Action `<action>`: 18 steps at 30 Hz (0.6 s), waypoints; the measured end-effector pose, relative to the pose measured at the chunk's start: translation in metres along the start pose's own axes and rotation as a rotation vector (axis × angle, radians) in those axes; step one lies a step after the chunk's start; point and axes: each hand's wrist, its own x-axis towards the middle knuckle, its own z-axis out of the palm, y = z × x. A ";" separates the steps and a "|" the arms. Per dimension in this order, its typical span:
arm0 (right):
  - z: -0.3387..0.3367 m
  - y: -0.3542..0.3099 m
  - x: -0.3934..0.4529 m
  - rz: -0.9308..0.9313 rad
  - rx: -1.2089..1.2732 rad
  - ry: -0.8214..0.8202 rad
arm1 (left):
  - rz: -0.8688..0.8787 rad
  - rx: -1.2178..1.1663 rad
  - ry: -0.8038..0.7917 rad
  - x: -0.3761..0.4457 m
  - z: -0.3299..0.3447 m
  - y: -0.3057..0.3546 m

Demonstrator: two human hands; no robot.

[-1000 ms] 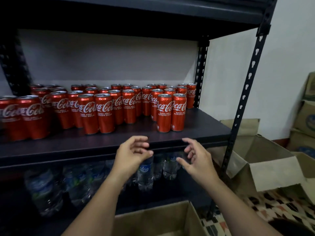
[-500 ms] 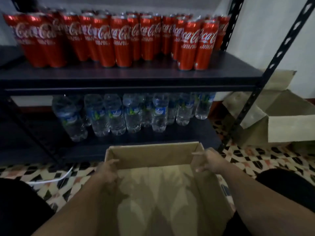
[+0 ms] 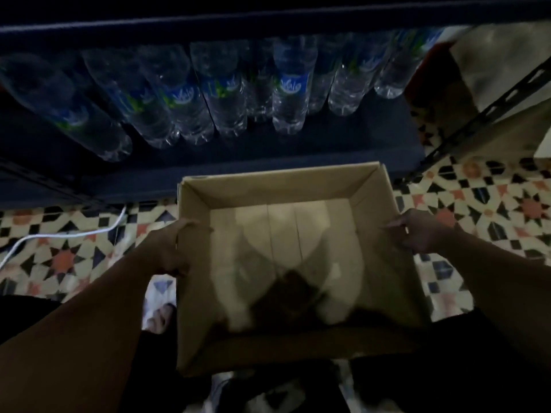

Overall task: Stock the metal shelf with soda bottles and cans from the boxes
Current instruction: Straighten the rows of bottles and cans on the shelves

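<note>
An open cardboard box [image 3: 372, 192] sits low in front of me with nothing inside it. My left hand [image 3: 176, 245] grips its left wall, thumb over the rim. My right hand [image 3: 417, 231] grips the right wall the same way. Beyond the box, several clear water bottles [image 3: 290, 93] with blue labels stand in a row on the dark lower shelf [image 3: 268, 162] of the metal rack. The cans on the upper shelf are out of view.
Patterned tile floor [image 3: 492, 204] surrounds the box. A white cable [image 3: 68, 234] lies on the floor at left. A black rack post [image 3: 483, 114] slants at right, with another cardboard box [image 3: 489, 61] behind it. My knees flank the box below.
My hands dropped from the can shelf to the box walls and took hold. The view tilted down, so the red cans left the frame and the box came closer.
</note>
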 end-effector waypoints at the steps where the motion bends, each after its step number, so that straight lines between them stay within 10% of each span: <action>1: -0.001 -0.003 -0.009 0.074 0.068 -0.002 | 0.003 0.011 0.005 -0.006 -0.002 0.001; 18: -0.139 0.051 -0.309 0.525 0.579 0.138 | -0.011 0.038 -0.193 -0.192 -0.064 0.202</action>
